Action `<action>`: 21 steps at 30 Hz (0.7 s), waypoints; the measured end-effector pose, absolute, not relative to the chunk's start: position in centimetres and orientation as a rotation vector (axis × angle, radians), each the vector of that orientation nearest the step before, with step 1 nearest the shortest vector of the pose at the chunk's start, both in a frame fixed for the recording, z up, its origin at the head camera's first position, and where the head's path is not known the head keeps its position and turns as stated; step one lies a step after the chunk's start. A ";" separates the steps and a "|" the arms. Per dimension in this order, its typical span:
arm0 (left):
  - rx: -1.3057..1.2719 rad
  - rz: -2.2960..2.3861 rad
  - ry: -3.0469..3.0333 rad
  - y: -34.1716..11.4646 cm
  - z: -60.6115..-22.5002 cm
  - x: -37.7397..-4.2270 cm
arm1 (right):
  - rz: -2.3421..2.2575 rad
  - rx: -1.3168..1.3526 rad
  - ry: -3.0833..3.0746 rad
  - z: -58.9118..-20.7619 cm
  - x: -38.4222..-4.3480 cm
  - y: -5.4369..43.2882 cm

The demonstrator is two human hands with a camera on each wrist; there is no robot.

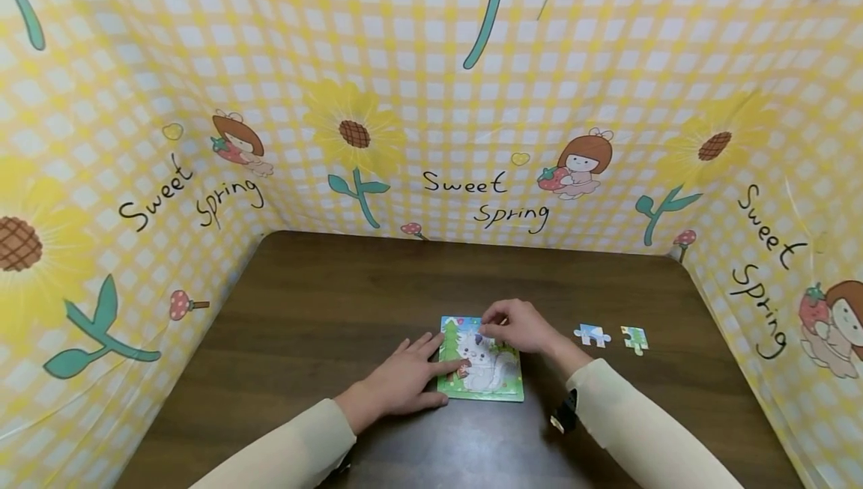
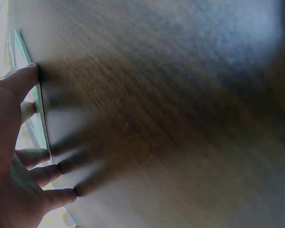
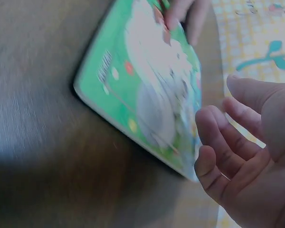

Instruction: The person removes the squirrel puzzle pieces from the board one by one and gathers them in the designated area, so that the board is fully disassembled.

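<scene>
A small jigsaw puzzle (image 1: 506,384) with a white furry animal on green lies in its shallow frame on the table. My left hand (image 1: 403,380) is spread at its left side. One finger reaches over the picture, and the thumb and other fingertips sit along the frame's edge. My right hand (image 1: 515,326) is over the upper right part of the puzzle, fingertips close to its surface. The right wrist view shows this hand's fingers (image 3: 213,135) loosely bent, the thumb apart from them, and nothing visible between. The spot under these fingertips is hidden in the head view.
Two loose puzzle pieces lie right of the right hand: a blue and white one (image 1: 592,335) and a greenish one (image 1: 634,339). They rest on a dark wooden table (image 1: 323,287). Yellow checked cloth (image 1: 404,47) surrounds its back and sides.
</scene>
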State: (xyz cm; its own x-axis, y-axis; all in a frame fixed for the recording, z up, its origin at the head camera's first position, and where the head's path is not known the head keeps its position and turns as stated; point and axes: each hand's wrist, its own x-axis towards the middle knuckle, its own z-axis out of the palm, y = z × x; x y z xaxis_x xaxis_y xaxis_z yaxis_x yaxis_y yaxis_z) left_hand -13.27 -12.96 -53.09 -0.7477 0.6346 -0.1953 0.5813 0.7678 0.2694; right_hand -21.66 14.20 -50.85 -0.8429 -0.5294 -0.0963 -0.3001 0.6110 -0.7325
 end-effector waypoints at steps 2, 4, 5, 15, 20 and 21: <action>0.946 0.261 2.689 -12.8 -52.9 -13.3 | -1.076 -0.675 2.517 -51.2 -21.5 13.5; 0.944 0.253 2.687 -12.7 -52.8 -13.3 | -1.074 -0.687 2.518 -51.6 -21.4 12.9; 0.944 0.249 2.684 -12.6 -52.8 -13.3 | -1.070 -0.693 2.524 -51.7 -21.4 12.6; 0.952 0.208 2.673 -12.6 -52.8 -13.6 | -1.110 -0.595 2.511 -52.1 -21.3 11.4; 0.952 0.197 2.671 -12.5 -52.7 -13.7 | -1.130 -0.558 2.498 -51.8 -21.1 11.4; 0.951 0.194 2.670 -12.5 -52.6 -13.7 | -1.131 -0.552 2.495 -51.7 -21.1 11.4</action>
